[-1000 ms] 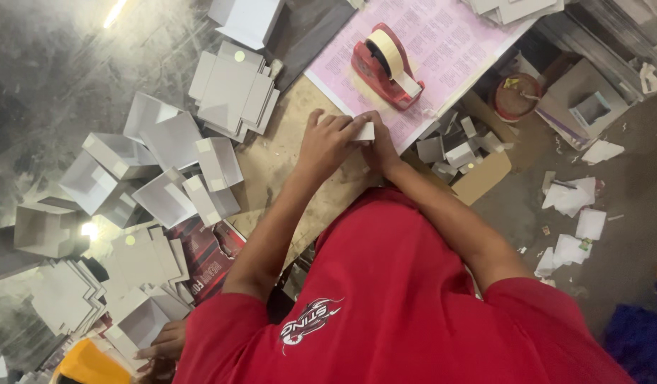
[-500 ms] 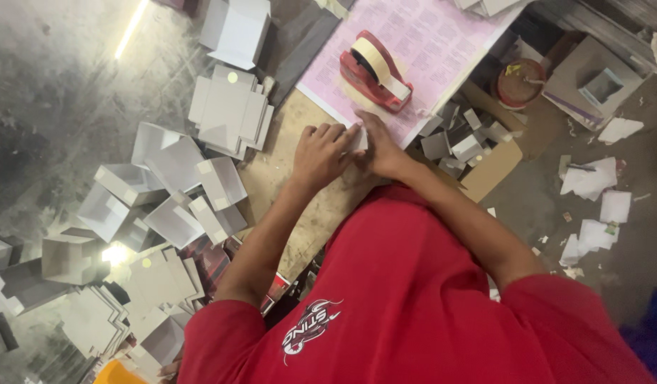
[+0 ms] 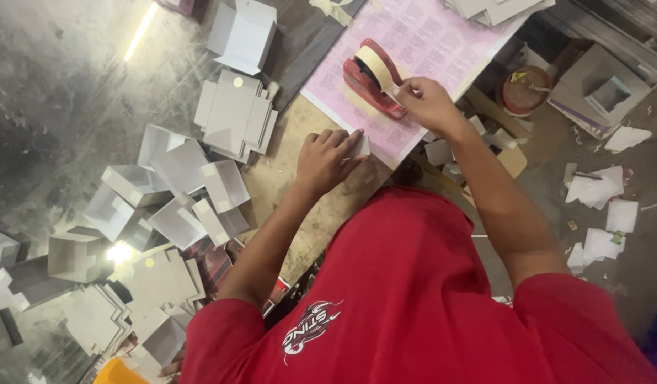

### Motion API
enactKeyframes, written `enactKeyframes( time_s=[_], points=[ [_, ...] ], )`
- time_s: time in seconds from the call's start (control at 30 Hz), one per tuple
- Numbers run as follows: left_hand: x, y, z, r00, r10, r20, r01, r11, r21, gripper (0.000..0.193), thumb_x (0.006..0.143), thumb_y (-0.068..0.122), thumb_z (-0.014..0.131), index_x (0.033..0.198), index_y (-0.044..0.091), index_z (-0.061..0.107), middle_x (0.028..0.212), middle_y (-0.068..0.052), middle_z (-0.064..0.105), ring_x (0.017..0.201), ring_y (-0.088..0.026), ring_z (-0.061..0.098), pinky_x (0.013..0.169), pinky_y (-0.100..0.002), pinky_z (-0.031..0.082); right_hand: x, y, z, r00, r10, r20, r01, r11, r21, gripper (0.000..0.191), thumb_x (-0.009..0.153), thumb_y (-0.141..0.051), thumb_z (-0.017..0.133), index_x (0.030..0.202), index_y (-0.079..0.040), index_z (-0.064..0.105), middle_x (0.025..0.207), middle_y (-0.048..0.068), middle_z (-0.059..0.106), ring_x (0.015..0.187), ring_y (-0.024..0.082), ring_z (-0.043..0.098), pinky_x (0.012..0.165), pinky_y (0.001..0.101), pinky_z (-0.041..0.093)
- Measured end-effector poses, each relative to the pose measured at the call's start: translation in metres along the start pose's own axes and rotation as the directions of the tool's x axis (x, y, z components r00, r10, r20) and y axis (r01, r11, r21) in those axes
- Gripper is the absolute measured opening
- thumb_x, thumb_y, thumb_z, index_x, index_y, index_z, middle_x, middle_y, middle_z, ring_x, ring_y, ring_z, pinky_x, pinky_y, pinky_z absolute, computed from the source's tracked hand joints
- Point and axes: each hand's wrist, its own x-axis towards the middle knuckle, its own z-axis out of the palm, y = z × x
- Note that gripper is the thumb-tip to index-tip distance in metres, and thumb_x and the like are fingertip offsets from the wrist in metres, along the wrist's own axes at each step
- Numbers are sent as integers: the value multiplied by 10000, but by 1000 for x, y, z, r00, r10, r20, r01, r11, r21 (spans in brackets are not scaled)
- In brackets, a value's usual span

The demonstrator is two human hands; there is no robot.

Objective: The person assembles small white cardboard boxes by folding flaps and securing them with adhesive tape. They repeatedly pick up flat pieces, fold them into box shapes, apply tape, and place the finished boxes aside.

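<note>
A person in a red shirt pins a small white card piece (image 3: 360, 147) to the board with the left hand (image 3: 327, 158) while the right hand (image 3: 426, 103) pinches tape at the red dispenser (image 3: 375, 77), freeing a strip one-handed.

Red tape dispenser (image 3: 367, 85) at the right hand (image 3: 428, 103): glossy plastic, matt cream paper tape. Small white piece (image 3: 362, 147) under left hand (image 3: 327, 158): matt card. Board (image 3: 286, 163) beneath: rough brown fibreboard. Pink sheet (image 3: 428, 35): matt paper.
</note>
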Motion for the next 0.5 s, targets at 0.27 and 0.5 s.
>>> enactKeyframes(
  time_s=[0.27,0.5],
  points=[
    [-2,1,5,999,-28,-39,28,1000,0,513,936,490,716,1346,185,671,1059,-6,673,977,-199,624,829,-376,443,-3,-4,2,994,108,-10,-93,896,434,285,939,-111,749,1004,155,669,1225,-57,671,882,55,685,718,229,582],
    [3,0,2,999,-53,13,53,998,-23,497,934,484,716,1328,182,678,1054,-1,675,975,-199,629,828,-382,445,-18,31,6,988,150,-22,-98,741,665,268,970,-56,795,1175,73,682,1135,62,651,802,105,559,654,231,456]
  ],
)
